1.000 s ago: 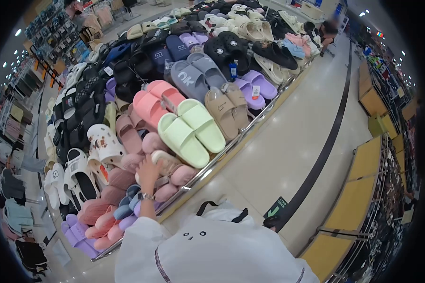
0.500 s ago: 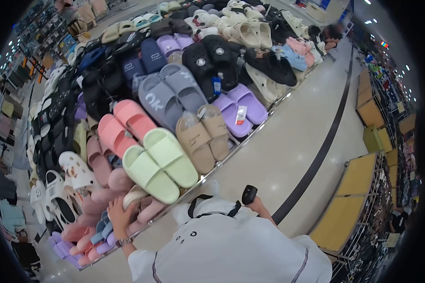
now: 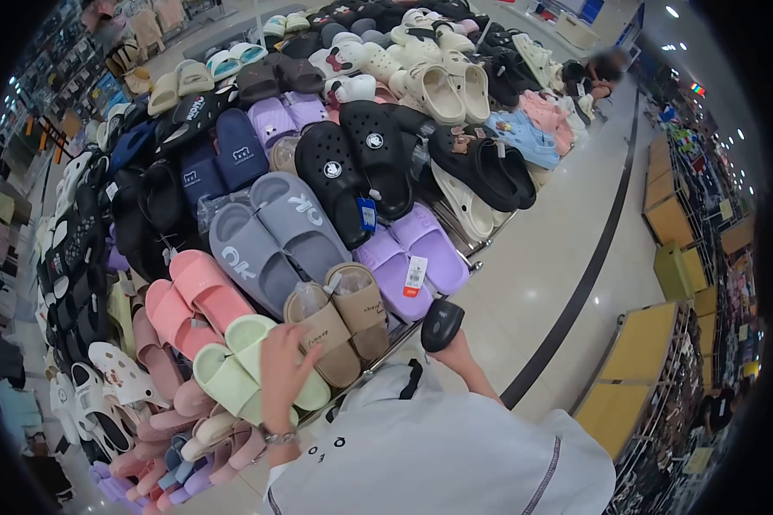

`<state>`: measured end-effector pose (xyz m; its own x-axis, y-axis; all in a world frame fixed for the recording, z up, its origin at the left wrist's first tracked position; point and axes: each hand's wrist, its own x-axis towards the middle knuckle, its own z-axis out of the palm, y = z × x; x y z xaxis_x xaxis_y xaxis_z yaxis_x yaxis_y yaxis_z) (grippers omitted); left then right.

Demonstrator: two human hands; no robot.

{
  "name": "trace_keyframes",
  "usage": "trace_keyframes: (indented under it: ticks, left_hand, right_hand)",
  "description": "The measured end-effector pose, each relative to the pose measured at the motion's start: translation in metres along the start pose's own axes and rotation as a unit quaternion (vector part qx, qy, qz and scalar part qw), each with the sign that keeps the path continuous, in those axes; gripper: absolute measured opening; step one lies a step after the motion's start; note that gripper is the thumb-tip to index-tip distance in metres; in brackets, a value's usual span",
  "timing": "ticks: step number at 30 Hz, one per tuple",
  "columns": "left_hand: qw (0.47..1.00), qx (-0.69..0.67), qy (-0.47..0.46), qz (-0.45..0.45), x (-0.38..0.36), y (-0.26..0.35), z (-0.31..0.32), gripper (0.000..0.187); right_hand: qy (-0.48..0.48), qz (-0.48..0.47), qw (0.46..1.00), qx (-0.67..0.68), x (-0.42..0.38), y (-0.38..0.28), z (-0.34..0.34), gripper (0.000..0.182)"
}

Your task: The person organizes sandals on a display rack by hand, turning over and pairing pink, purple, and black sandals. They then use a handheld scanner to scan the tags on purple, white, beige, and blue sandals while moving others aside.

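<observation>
Over the pale green slides (image 3: 223, 378) is my left hand (image 3: 285, 369), its fingers spread and pointing toward the tan slides (image 3: 352, 313). The hand hides part of the green pair. A black handheld barcode scanner (image 3: 441, 324) is gripped in my right hand (image 3: 459, 354), near the front rail. Just past the scanner lie the purple slides (image 3: 425, 249) with a white and red price tag (image 3: 415, 276). Grey slides (image 3: 270, 240) and coral pink slides (image 3: 197, 296) sit behind the green and tan pairs.
Black clogs (image 3: 361, 163) and a heap of other footwear fill the display behind. A metal rail (image 3: 386, 354) edges it. To the right runs a floor aisle with a dark stripe (image 3: 588, 279), then shelving with yellow panels (image 3: 631, 369). Another person (image 3: 605, 73) is far off.
My left hand has moved right and forward from the pink slippers to above the green slides. My right hand has brought the scanner closer to the purple slides. The view has shifted.
</observation>
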<state>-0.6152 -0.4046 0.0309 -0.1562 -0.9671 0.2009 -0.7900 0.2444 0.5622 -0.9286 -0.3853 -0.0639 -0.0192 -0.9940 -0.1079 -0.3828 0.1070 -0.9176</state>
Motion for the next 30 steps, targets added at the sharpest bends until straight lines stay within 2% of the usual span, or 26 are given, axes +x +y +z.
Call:
trace_keyframes:
  ticks: [6,9,11,12,14,16,17,18,20,21,22,24,25,26,28,29,30]
  left_hand:
    - [0.999,-0.048,-0.001,0.004,0.056,0.048,0.079,0.037]
    - [1.000,0.000,-0.003,0.000,0.084,0.062,0.107,0.044]
    - [1.000,0.024,0.010,0.002,0.102,0.070,0.124,0.045]
    - [0.999,0.044,0.018,0.003,0.111,0.072,0.132,0.046]
    - [1.000,-0.009,0.019,0.005,0.128,0.082,0.148,0.051]
    - [0.963,-0.251,-0.068,-0.075,0.143,0.101,0.165,0.058]
    - [0.931,-0.331,-0.119,-0.096,0.150,0.111,0.174,0.066]
    - [0.931,-0.331,-0.121,-0.093,0.156,0.124,0.182,0.066]
    - [0.910,-0.382,-0.158,-0.007,0.168,0.154,0.193,0.072]
    - [0.880,-0.449,-0.156,-0.010,0.168,0.165,0.201,0.082]
    - [0.879,-0.449,-0.158,-0.007,0.169,0.169,0.204,0.082]
    - [0.795,-0.592,-0.105,-0.078,0.168,0.176,0.207,0.085]
    - [0.816,-0.560,-0.113,-0.087,0.166,0.176,0.205,0.069]
    - [0.817,-0.558,-0.116,-0.088,0.161,0.167,0.211,0.069]
    - [0.856,-0.486,-0.134,-0.118,0.151,0.149,0.228,0.047]
    - [0.811,-0.528,-0.140,-0.209,0.157,0.169,0.204,0.031]
    - [0.743,-0.598,-0.120,-0.275,0.151,0.155,0.222,0.027]
  right_hand:
    - [0.020,-0.030,0.999,0.022,0.076,-0.004,-0.049,0.030]
    - [0.006,-0.050,0.999,0.004,0.116,0.004,-0.084,0.032]
    - [-0.052,-0.038,0.998,0.003,0.134,0.005,-0.110,0.034]
    - [-0.050,-0.042,0.998,0.006,0.141,0.005,-0.117,0.034]
    - [-0.027,-0.057,0.992,0.107,0.149,-0.001,-0.129,0.027]
    - [-0.018,-0.061,0.989,0.136,0.154,-0.004,-0.136,0.028]
    - [-0.070,-0.042,0.989,0.120,0.155,-0.007,-0.140,0.035]
    - [-0.121,-0.024,0.987,0.103,0.156,-0.012,-0.142,0.043]
    - [-0.168,-0.071,0.972,0.147,0.158,-0.027,-0.142,0.049]
    - [-0.178,-0.086,0.969,0.151,0.160,-0.025,-0.138,0.059]
    - [-0.184,-0.028,0.969,0.160,0.158,-0.025,-0.138,0.071]
    - [-0.209,-0.059,0.968,0.130,0.166,-0.026,-0.139,0.078]
    - [-0.207,-0.058,0.968,0.132,0.169,-0.029,-0.140,0.078]
    - [-0.236,-0.097,0.961,0.104,0.172,-0.040,-0.141,0.078]
    - [-0.261,-0.132,0.953,0.080,0.178,-0.055,-0.145,0.079]
    - [-0.332,-0.158,0.929,0.028,0.184,-0.061,-0.149,0.077]
    - [-0.400,-0.185,0.897,-0.027,0.190,-0.067,-0.154,0.076]
